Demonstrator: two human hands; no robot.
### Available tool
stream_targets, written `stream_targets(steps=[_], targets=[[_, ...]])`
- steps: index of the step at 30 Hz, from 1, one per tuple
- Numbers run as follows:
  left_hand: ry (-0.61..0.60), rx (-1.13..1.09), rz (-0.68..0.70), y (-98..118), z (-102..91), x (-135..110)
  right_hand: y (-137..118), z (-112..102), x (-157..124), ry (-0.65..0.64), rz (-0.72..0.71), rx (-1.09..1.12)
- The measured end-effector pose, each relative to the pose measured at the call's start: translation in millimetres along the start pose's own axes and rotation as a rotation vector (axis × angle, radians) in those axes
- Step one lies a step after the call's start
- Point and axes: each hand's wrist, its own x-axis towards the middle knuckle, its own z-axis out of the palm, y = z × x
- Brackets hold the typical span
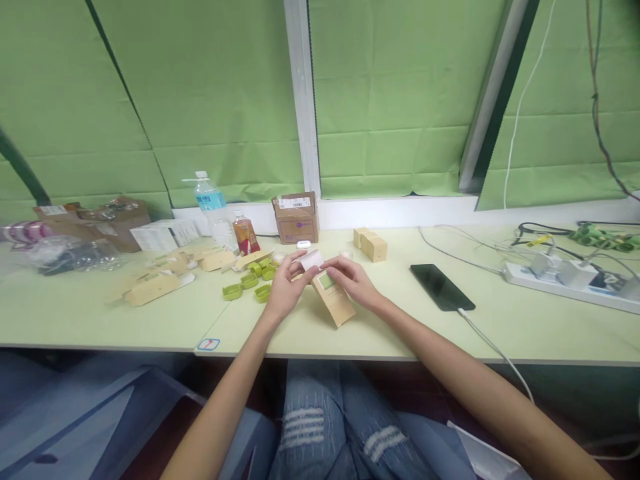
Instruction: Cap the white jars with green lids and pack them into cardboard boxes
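Between my hands, above the table, is a flattened tan cardboard box [338, 307] with a green patch on its face, tilted with its lower end toward me. My right hand [353, 280] pinches its upper right part. A small white slip of paper [312, 260] is held by my left hand [291, 283], whose thumb reaches the top edge of the cardboard. Left of that hand lie several yellow-green plastic rings [249, 281]. Just behind the hands sits a white earbud case [303, 245].
Small tan boxes [371, 244] stand behind my right hand. Flattened cartons [153, 288] lie on the left, near a water bottle [213, 207], a red drink bottle [245, 233] and a brown carton [296, 219]. A phone [442, 287] with a cable and a power strip [570, 287] are on the right.
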Motion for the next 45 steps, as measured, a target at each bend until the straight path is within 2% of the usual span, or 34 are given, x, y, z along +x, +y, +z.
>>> stream_targets(steps=[5, 8, 10, 16, 25, 33, 45], targets=[[0.015, 0.088, 0.077, 5, 0.6, -5, 4, 4, -2, 0.019, 0.07, 0.143], [-0.027, 0.161, 0.107, 6, 3.9, -9, 6, 3, -2, 0.036, 0.087, 0.144], [-0.012, 0.165, 0.11, 5, 5.1, -10, 5, 1, -2, 0.04, 0.077, 0.127], [0.038, 0.083, 0.037, -1, 3.0, -7, 1, 2, -2, 0.011, 0.061, 0.095], [0.068, -0.075, -0.14, 7, 8.0, -8, -1, 2, -3, 0.017, 0.023, 0.05], [0.074, 0.114, 0.043, 14, 13.9, -13, 5, 3, -1, 0.079, 0.039, 0.034], [0.062, 0.203, 0.092, 11, 23.1, -19, 3, 4, 1, 0.134, 0.079, 0.056]])
